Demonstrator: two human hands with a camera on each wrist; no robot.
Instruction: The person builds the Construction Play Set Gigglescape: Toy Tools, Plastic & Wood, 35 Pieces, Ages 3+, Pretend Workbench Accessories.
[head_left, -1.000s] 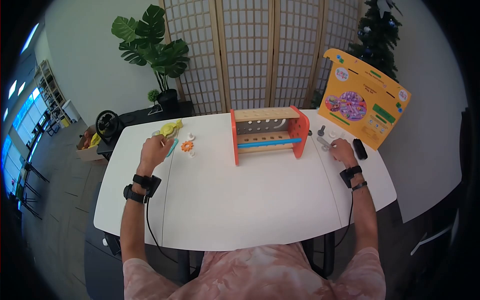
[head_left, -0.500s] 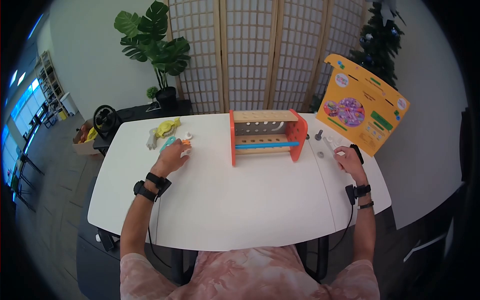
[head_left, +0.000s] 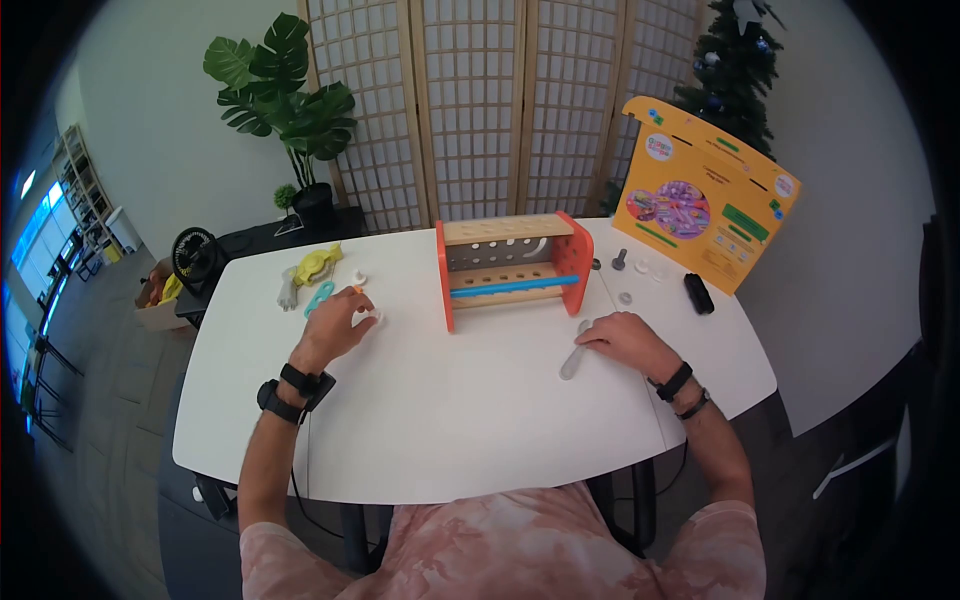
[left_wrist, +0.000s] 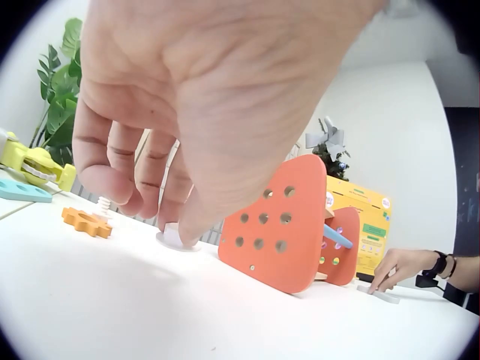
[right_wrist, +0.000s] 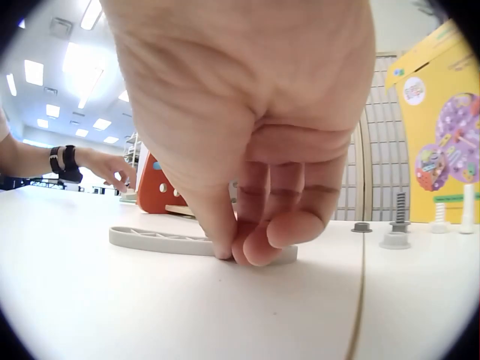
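A: What does the right hand (head_left: 632, 342) have?

B: Its thumb and fingertips pinch a long grey plastic bar with rounded ends (right_wrist: 161, 241), low at the tabletop (head_left: 470, 420); one end reaches out toward the person's left.

A: And the left hand (head_left: 337, 328)?

B: Its thumb and a finger pinch a small white plastic piece with a flat round base (left_wrist: 172, 241), down at the table. Just beyond those fingers lies an orange toothed gear (left_wrist: 86, 223), with a turquoise plastic strip with holes (head_left: 320, 297) farther left.

A: Is anything built?

B: Little, as far as the pictures show. Between the hands and farther away stands a wooden toy bench with red end panels (head_left: 578, 262), upright, with a blue rod (head_left: 515, 286) across its front. The holes that show in its left panel look bare.

A: So most of it is left?

B: It seems so. Both held pieces look unattached, and past the right hand a grey flanged nut (head_left: 625, 298) and a dark grey bolt (head_left: 619, 260) lie loose. The work looks like early gathering or sorting, with joining not yet done.

A: Farther out?

B: Beyond the bolt, an orange-yellow cardboard box (head_left: 745, 170) leans back.
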